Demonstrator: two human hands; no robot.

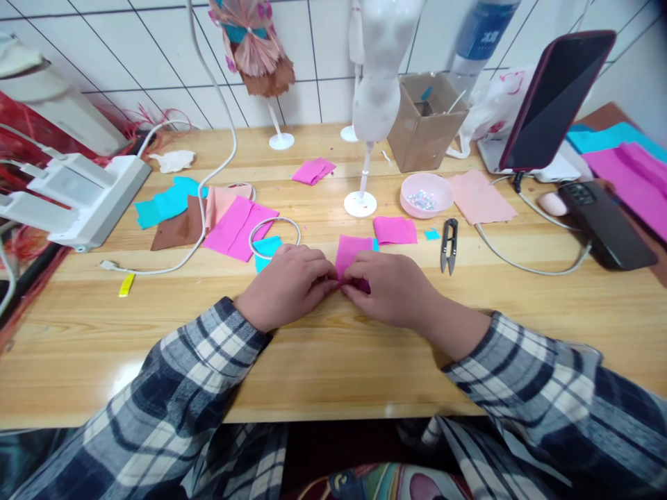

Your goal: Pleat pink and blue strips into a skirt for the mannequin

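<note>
Mid-table [317,368]: left hand [289,286], right hand [392,287] palm-down, seemingly pinching magenta piece [353,248].

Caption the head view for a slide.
Left hand and right hand pinch a pink sheet at a wooden table.

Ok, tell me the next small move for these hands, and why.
Probably pinch slightly further along the near edge of the pink piece: the left hand and right hand meet there, fingertips together on the material, while the snips lie aside on the table.
</note>
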